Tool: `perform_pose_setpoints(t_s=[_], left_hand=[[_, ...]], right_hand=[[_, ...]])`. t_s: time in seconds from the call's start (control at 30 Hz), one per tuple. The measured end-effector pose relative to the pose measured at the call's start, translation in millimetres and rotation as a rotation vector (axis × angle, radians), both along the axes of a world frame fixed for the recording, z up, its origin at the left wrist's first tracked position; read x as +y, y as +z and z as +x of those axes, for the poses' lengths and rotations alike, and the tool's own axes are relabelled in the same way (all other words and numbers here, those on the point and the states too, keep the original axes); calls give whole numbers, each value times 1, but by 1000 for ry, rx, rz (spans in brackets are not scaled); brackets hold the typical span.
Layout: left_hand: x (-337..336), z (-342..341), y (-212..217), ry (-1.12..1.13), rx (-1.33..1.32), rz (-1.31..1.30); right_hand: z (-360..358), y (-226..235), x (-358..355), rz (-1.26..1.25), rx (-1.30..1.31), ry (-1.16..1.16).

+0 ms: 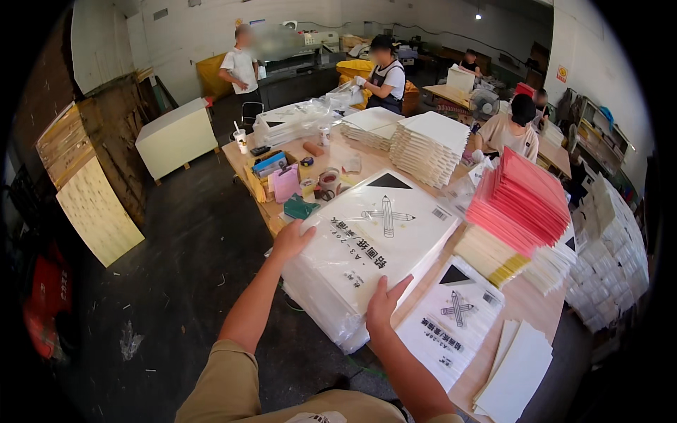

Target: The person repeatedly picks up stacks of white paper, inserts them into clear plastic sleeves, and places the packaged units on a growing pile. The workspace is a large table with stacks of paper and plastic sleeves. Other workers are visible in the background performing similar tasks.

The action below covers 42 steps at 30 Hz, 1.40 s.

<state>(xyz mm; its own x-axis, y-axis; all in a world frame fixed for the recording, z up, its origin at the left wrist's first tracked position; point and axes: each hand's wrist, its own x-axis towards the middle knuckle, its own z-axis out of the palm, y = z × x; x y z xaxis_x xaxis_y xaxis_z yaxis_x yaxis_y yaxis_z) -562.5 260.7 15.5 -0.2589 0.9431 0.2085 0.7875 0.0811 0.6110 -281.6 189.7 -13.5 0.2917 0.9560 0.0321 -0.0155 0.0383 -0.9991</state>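
A tall stack of clear-wrapped drawing paper packs [423, 201] stands at the table's near edge, the top pack printed with crossed pencils and a black corner triangle. My left hand [290, 241] rests against the stack's left edge, fingers stretched onto the film. At the near right corner, my right hand [384, 299] touches the side with thumb and fingers apart. Loose film hangs down the stack's near side. To the right of my right hand lies a lower pile of printed plastic sleeves [430, 350] with the same pencil design.
White sheets [518, 374] lie at the near right, below a tall pile of pink sheets [518, 204]. Beyond are white paper stacks [431, 144], a tape roll [328, 180], a green packet [299, 206] and a cup [241, 140]. Co-workers [384, 81] stand and sit farther back.
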Motion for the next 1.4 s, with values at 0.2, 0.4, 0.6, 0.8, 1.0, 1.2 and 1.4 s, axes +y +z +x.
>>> perform_pose_setpoints(t_s=[0.2, 0.4, 0.6, 0.8, 1.0, 1.2, 1.4], left_hand=[[-12, 17, 14, 42, 4, 16], [-28, 33, 35, 96, 39, 414], [-184, 194, 69, -508, 18, 791], [-239, 337, -42, -853, -50, 361], [-252, 408, -111, -807, -66, 50], [-267, 447, -145, -645, -30, -58], [-298, 451, -152, -542, -45, -165]], right_hand=[[2, 0, 2, -10, 141, 28], [81, -5, -28, 50, 63, 222], [308, -171, -111, 200, -818, 267], [460, -211, -186, -32, -1091, 204], [449, -195, -163, 172, -1027, 267], [422, -213, -146, 231, -917, 438], [424, -208, -120, 303, -903, 432]])
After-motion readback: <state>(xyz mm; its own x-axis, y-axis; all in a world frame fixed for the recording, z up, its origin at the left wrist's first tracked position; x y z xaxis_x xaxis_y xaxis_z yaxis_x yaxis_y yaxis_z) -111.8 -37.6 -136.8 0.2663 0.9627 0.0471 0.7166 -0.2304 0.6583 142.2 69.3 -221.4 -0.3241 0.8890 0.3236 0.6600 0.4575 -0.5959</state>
